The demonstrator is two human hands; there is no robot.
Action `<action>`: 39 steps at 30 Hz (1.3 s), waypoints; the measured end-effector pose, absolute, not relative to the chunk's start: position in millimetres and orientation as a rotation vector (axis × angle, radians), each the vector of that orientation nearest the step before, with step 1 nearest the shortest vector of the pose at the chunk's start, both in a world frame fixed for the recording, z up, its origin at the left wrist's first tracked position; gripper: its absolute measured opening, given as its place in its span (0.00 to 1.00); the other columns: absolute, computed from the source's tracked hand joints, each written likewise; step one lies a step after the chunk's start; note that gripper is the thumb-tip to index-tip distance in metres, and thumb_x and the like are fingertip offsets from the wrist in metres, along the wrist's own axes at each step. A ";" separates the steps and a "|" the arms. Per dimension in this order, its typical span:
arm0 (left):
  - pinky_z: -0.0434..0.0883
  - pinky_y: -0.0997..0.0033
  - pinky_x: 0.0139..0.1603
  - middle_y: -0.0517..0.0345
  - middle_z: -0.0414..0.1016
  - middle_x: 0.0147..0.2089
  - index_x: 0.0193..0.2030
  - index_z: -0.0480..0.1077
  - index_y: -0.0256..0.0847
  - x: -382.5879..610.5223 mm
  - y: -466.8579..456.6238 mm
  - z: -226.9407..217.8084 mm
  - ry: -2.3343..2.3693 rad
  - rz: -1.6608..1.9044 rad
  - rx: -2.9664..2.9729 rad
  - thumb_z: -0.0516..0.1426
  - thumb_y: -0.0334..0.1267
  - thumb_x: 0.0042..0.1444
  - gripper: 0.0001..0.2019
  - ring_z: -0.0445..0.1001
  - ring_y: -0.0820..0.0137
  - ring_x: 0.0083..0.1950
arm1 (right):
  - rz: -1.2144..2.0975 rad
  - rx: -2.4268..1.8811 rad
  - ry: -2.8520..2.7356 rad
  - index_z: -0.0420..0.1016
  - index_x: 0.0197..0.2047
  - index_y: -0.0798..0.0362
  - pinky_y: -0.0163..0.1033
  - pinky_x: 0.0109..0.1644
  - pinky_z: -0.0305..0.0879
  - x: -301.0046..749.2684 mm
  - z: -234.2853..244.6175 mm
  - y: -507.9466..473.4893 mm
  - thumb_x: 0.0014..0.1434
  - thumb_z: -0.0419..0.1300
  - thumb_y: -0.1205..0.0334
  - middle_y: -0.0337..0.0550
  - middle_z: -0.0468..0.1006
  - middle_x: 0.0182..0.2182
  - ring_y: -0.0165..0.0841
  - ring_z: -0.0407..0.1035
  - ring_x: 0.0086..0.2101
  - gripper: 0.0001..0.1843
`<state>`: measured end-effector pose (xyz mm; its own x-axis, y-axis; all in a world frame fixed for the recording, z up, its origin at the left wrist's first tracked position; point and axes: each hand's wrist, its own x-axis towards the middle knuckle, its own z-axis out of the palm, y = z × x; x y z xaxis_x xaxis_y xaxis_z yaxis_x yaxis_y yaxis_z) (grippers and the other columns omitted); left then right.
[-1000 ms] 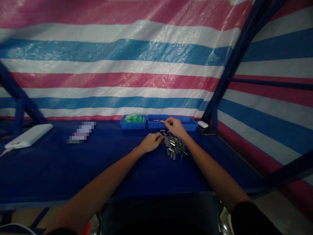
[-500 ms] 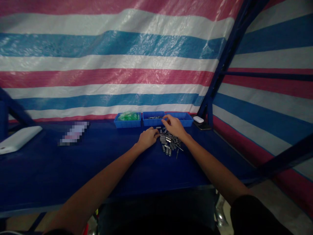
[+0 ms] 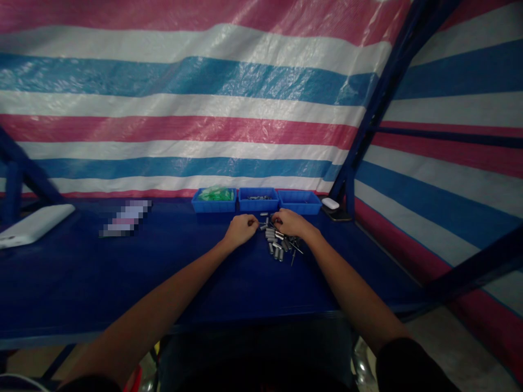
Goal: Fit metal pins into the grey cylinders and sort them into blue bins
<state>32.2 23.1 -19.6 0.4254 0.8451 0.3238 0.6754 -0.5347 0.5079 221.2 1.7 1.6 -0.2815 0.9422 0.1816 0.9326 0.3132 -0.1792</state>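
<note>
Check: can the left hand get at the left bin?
Likely yes: the left hand sits near the left bin, nothing visible stands between them, and the right hand is aside at the metal parts.

Two hands (image 3: 240,230) (image 3: 291,222), three blue bins (image 3: 214,207) (image 3: 258,207) (image 3: 300,208), two white devices (image 3: 36,224) (image 3: 330,203), one dark slab (image 3: 340,216) — metal pieces (image 3: 270,235) beyond counting

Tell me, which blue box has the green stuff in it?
The leftmost blue box: green stuff is heaped in it, while the middle box holds small grey pieces and the rightmost box shows no green.
</note>
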 end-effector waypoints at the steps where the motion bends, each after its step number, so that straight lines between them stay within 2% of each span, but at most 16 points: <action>1: 0.64 0.74 0.36 0.56 0.76 0.32 0.32 0.75 0.40 31.5 23.0 -19.7 1.295 0.802 2.366 0.51 0.36 0.51 0.11 0.71 0.69 0.33 | 0.085 -1.710 -2.334 0.76 0.35 0.50 0.34 0.36 0.60 221.0 2.4 1.1 0.50 0.57 0.67 0.45 0.75 0.34 0.35 0.69 0.34 0.10; 6: 0.63 0.74 0.34 0.57 0.76 0.30 0.32 0.74 0.39 29.7 21.7 -18.9 1.229 0.819 2.330 0.50 0.37 0.51 0.12 0.71 0.70 0.31 | 0.040 -1.766 -2.339 0.75 0.31 0.52 0.35 0.37 0.60 214.9 6.8 -6.0 0.49 0.56 0.70 0.46 0.76 0.33 0.36 0.69 0.36 0.08; 13: 0.62 0.76 0.29 0.58 0.74 0.26 0.31 0.73 0.37 28.8 18.2 -14.5 1.162 0.818 2.227 0.49 0.37 0.51 0.12 0.70 0.72 0.28 | -0.142 -1.575 -2.180 0.70 0.41 0.51 0.37 0.40 0.60 193.5 44.0 -0.8 0.56 0.55 0.61 0.44 0.74 0.36 0.36 0.67 0.38 0.09; 19: 0.63 0.77 0.26 0.59 0.71 0.25 0.32 0.72 0.36 27.3 21.8 -18.3 1.152 0.904 1.986 0.50 0.39 0.50 0.11 0.68 0.74 0.25 | -0.176 -1.586 -1.831 0.66 0.50 0.58 0.41 0.50 0.58 185.4 57.2 32.2 0.57 0.54 0.63 0.54 0.69 0.46 0.39 0.63 0.47 0.17; 21: 0.63 0.78 0.25 0.60 0.70 0.25 0.33 0.72 0.36 26.1 23.2 -18.4 1.159 0.922 1.868 0.50 0.39 0.50 0.12 0.67 0.76 0.24 | -0.137 -1.576 -1.840 0.67 0.49 0.58 0.40 0.49 0.58 188.4 44.0 26.9 0.58 0.52 0.64 0.53 0.71 0.45 0.38 0.65 0.45 0.16; 23: 0.62 0.79 0.23 0.60 0.68 0.25 0.34 0.72 0.36 24.8 24.1 -17.4 1.148 0.925 1.771 0.50 0.40 0.50 0.12 0.65 0.77 0.23 | -0.074 -1.529 -1.936 0.69 0.46 0.57 0.39 0.47 0.59 190.3 26.7 13.3 0.58 0.52 0.64 0.48 0.74 0.39 0.36 0.67 0.41 0.13; 27: 0.60 0.81 0.22 0.61 0.66 0.25 0.34 0.71 0.35 23.1 25.0 -15.1 1.100 0.961 1.645 0.51 0.43 0.50 0.13 0.64 0.78 0.23 | 0.004 -1.488 -2.062 0.70 0.42 0.54 0.36 0.39 0.59 183.8 4.3 -15.4 0.57 0.55 0.58 0.42 0.75 0.30 0.33 0.67 0.34 0.12; 32: 0.59 0.81 0.22 0.61 0.65 0.25 0.33 0.70 0.35 21.8 26.2 -15.1 1.033 1.009 1.578 0.52 0.42 0.49 0.12 0.63 0.79 0.23 | -0.109 -1.505 -2.070 0.68 0.39 0.53 0.35 0.37 0.57 168.3 5.1 -23.6 0.57 0.52 0.65 0.43 0.75 0.32 0.33 0.67 0.34 0.07; 39: 0.59 0.80 0.22 0.59 0.66 0.25 0.29 0.68 0.35 21.7 25.6 -12.9 1.039 0.962 1.575 0.50 0.41 0.48 0.12 0.64 0.78 0.24 | -0.132 -1.529 -2.050 0.66 0.41 0.52 0.34 0.36 0.56 171.3 2.2 -24.1 0.59 0.51 0.63 0.42 0.75 0.33 0.33 0.69 0.35 0.07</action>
